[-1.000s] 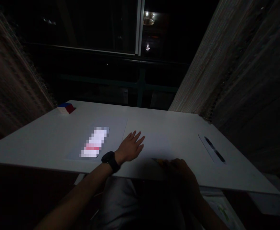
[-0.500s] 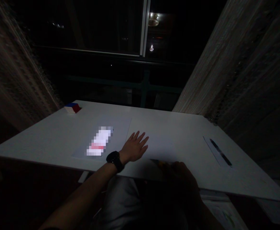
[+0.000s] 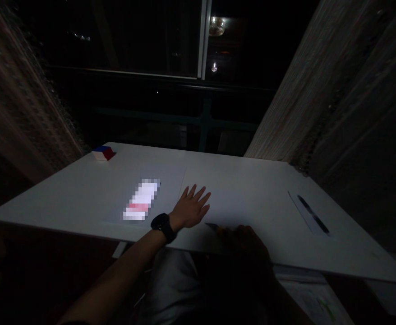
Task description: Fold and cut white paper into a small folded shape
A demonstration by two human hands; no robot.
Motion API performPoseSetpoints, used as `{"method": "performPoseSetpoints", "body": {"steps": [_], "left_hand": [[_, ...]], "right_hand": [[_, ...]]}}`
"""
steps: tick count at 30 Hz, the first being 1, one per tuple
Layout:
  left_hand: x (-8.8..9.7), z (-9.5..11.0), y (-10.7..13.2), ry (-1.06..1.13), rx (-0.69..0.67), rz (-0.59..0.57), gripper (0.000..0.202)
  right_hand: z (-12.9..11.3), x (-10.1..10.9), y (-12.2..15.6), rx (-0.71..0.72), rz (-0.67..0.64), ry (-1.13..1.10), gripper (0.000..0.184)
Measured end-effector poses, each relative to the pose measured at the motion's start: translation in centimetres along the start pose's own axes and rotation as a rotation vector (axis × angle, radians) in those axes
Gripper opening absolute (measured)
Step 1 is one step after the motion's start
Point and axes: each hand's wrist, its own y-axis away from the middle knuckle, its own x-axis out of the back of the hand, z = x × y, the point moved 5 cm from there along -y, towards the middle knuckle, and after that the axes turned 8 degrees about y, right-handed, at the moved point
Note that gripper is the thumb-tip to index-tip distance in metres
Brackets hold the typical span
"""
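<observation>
So the blade (image 3: pixel 211 224), dark and pointy, is near the table's front edge, tip aimed left, just beside the heel of the left hand (image 3: pixel 190 211). Can't tell if the tip touches anything; it's really dark there. The right hand (image 3: pixel 248 241) is wrapped round its yellowish handle (image 3: pixel 220 231), though the exact grip is lost in shadow.

The left hand is empty as far as I can see, palm down with all 5 fingers spread wide, by the left side of a faint sheet (image 3: pixel 228 207). Looks like it's steadying that, my read anyway.

Tips for this setup: press with the whole palm so the sheet can't slide, and get that hand's heel and thumb out of the tip's line, because a slip leftward would go straight there. Go light and slow with the blade, and don't work in your own shadow.

Light's the weak spot: the phone (image 3: pixel 142 198) glows on another sheet (image 3: pixel 171 176) to the left, while the blade sits in the gloom. Further out, there's 1 pen (image 3: pixel 313 214) on the right and 1 cube (image 3: pixel 103 153) at the table's (image 3: pixel 262 180) back left, well apart from the blade.
</observation>
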Motion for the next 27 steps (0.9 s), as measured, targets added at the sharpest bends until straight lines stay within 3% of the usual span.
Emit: {"method": "performPoseSetpoints", "body": {"steps": [7,12,20,27], "left_hand": [[0.0,0.0,-0.1,0.010,0.005,0.000,0.051],[0.0,0.1,0.2,0.017,0.025,0.012,0.050],[1.6,-0.8,-0.5,0.016,-0.018,0.008,0.046],[0.7,-1.1,-0.7,0.018,-0.025,-0.006,0.047]], "right_hand": [[-1.1,0.4,0.0,0.005,0.023,-0.024,0.033],[-0.6,0.6,0.0,-0.015,0.028,-0.026,0.029],[0.4,0.1,0.0,0.053,0.028,0.005,0.024],[0.0,0.9,-0.3,0.004,-0.021,-0.016,0.027]]}}
